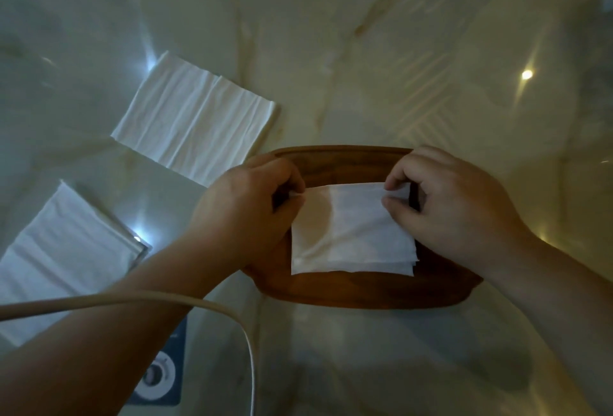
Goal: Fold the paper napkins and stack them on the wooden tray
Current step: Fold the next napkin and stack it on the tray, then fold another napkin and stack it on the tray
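Note:
A folded white paper napkin [351,233] lies over the oval wooden tray [348,292] at centre right. My left hand [245,203] pinches its upper left corner. My right hand [447,196] pinches its upper right corner between thumb and fingers. At the napkin's lower right corner the edges of several layers show. An unfolded white napkin [195,120] lies flat on the marble table to the upper left of the tray. Another stack of flat napkins [63,259] sits at the left edge, partly hidden by my left forearm.
The glossy marble table [365,50] reflects ceiling lights. A beige cable [238,322] loops across the lower left, over my left forearm. Under that forearm a dark blue card with a round white emblem [162,375] lies on the table.

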`<action>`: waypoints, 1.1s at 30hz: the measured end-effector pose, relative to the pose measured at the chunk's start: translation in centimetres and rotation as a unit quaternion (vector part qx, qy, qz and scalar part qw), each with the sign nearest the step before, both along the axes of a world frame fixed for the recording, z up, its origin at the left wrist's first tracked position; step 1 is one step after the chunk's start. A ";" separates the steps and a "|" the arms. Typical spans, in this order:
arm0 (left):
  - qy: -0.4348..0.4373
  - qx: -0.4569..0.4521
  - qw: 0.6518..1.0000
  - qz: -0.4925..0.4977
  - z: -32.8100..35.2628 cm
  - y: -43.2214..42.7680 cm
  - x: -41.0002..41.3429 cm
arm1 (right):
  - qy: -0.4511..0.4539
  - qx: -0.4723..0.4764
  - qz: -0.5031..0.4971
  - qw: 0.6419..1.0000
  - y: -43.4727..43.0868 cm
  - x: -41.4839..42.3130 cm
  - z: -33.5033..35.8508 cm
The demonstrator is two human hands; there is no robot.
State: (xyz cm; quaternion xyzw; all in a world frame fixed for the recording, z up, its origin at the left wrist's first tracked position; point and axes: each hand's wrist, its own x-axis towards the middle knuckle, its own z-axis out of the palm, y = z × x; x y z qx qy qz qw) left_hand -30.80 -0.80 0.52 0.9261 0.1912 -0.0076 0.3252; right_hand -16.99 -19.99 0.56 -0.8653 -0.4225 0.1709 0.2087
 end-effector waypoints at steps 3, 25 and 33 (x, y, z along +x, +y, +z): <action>-0.024 0.024 0.999 -0.010 0.1 1.1 -0.1 | -0.016 -0.018 -0.006 1.000 0.4 0.4 0.4; 0.153 0.139 0.962 0.176 -1.1 19.4 -3.4 | -0.017 -0.146 0.072 0.987 21.3 3.6 -1.4; 0.135 0.127 0.969 0.163 -1.5 20.0 -2.3 | 0.019 -0.119 0.047 0.992 20.6 3.5 -1.2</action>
